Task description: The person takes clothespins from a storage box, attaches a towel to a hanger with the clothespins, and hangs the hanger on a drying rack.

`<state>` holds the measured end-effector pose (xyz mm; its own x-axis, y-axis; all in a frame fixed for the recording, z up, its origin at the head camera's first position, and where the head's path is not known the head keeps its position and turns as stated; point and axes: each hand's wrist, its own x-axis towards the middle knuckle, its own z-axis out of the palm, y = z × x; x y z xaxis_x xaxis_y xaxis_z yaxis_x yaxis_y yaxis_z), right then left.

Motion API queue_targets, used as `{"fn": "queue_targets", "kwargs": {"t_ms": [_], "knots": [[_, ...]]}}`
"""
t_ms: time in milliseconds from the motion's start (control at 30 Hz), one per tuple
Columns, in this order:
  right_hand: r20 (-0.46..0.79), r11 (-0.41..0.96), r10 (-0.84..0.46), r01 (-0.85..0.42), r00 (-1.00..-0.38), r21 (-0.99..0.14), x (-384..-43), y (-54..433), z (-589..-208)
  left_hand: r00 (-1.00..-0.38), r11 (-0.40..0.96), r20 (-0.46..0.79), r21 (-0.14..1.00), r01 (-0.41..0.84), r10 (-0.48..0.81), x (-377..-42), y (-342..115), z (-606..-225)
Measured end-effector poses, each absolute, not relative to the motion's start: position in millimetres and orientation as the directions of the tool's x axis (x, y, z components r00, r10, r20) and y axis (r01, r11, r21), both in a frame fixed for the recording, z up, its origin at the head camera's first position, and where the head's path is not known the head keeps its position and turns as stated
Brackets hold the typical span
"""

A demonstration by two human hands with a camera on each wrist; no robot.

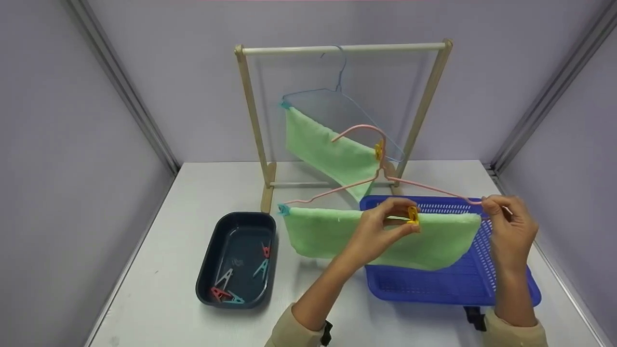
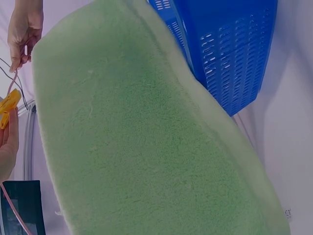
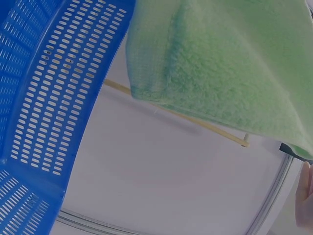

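Note:
A pink hanger is held up in front of me, a light green towel hanging along its lower bar. At the towel's left end sits a teal clothespin. My left hand pinches a yellow clothespin between thumb and fingers at the towel's top edge, right of the middle. With thumb and fingers, my right hand grips the hanger's right end, beside the towel's corner. Towel fills most of the left wrist view, where the yellow clothespin shows at the left edge.
Behind, a wooden rack bears a tilted blue hanger with a second green towel clipped on. A blue perforated basket stands below the hands. To the left, a dark tub holds several red, teal and white clothespins.

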<state>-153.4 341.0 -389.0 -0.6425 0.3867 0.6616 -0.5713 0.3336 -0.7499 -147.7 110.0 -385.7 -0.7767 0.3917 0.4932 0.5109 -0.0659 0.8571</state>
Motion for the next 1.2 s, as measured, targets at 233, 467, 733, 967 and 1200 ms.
{"fn": "queue_targets", "kwargs": {"t_ms": [233, 467, 733, 967, 1200], "knots": [[0.666, 0.334, 0.38, -0.576, -0.642, -0.746, -153.5, 340.2, -389.1, -0.794, -0.052, 0.475, 0.868, 0.495, 0.378, -150.5, 116.4, -386.8], [0.668, 0.352, 0.379, -0.568, -0.64, -0.744, -153.1, 340.2, -389.5, -0.795, -0.069, 0.481, 0.867, 0.493, 0.37, -150.3, 119.9, -386.0], [0.666, 0.357, 0.375, -0.563, -0.645, -0.746, -152.6, 339.6, -389.1, -0.787, -0.094, 0.492, 0.864, 0.495, 0.373, -149.3, 124.3, -386.0], [0.667, 0.361, 0.377, -0.561, -0.642, -0.745, -152.5, 337.9, -388.7, -0.785, -0.101, 0.498, 0.861, 0.498, 0.369, -148.1, 128.5, -385.1], [0.654, 0.329, 0.388, -0.566, -0.649, -0.756, -152.9, 337.1, -390.5, -0.782, -0.087, 0.505, 0.855, 0.512, 0.365, -136.8, 128.3, -372.4]]}}
